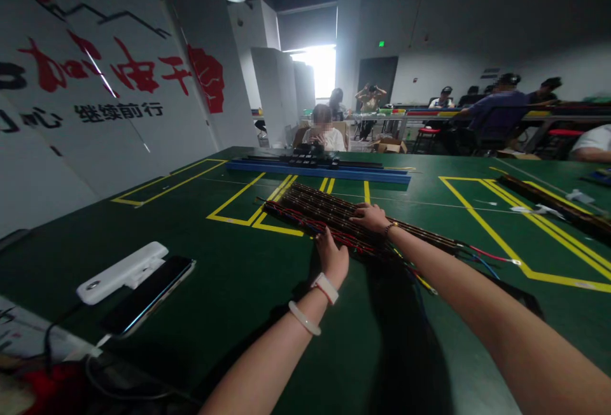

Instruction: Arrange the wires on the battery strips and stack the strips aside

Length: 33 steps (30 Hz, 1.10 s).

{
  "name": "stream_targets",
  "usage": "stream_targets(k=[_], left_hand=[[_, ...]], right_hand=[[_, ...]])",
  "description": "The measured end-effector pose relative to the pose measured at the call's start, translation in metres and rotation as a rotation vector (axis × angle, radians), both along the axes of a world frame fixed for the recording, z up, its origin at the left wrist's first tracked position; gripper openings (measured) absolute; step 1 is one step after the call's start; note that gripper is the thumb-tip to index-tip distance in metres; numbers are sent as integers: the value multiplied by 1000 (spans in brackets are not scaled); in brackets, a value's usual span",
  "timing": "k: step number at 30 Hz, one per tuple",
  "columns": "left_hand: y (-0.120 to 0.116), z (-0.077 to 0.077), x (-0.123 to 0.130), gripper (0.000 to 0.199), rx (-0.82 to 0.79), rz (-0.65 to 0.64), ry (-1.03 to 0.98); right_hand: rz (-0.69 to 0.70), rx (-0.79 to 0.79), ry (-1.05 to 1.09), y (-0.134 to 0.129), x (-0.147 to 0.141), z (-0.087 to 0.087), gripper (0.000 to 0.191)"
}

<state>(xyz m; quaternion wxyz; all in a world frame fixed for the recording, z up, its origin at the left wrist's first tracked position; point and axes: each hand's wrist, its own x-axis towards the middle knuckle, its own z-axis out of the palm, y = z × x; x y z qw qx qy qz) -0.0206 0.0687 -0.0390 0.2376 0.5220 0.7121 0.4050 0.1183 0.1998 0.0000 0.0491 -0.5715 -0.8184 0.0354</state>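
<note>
A row of long dark strips [329, 203] with evenly spaced light spots lies slantwise on the green table. Along its near edge runs a strip with red and blue wires [305, 221]. My left hand [333, 257] touches that wired edge, fingers stretched forward and thumb apart; its fingertips are partly lost against the wires. Across the top of the strips, my right hand [371, 218] rests with its fingers extended to the left. From the right end come a red lead [494, 258] with a ring terminal and a yellow-sleeved lead [424, 282].
The green table [229, 294] bears yellow tape outlines. A blue rail [319, 170] with dark parts lies toward the far edge. At left are a white device [123, 272] and a phone [151, 294]. Another dark strip [554, 202] lies at right. A person [329, 138] sits opposite.
</note>
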Motion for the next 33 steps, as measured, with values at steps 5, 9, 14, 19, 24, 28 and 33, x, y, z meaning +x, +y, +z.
stream_targets(k=[5, 9, 14, 19, 24, 28, 33], left_hand=[[-22, 5, 50, 76, -25, -142, -17], [-36, 8, 90, 76, -6, -273, -10], [-52, 7, 147, 77, 14, -443, -1], [-60, 5, 205, 79, 18, -672, 28], [-42, 11, 238, 82, -50, -988, 9], [-29, 21, 240, 77, -46, -1093, -37], [-28, 29, 198, 60, 35, -1073, -61]], right_hand=[[-148, 20, -7, -45, 62, 0, 46], [-302, 27, -8, -85, 117, -1, 47], [-509, 54, -6, -134, 189, -7, 47], [-697, 87, -36, -175, 258, -17, 46], [-915, 92, 31, -205, 302, -16, 52], [-1079, 185, -29, -213, 297, -5, 66], [-796, 448, -195, -205, 235, -8, 64]])
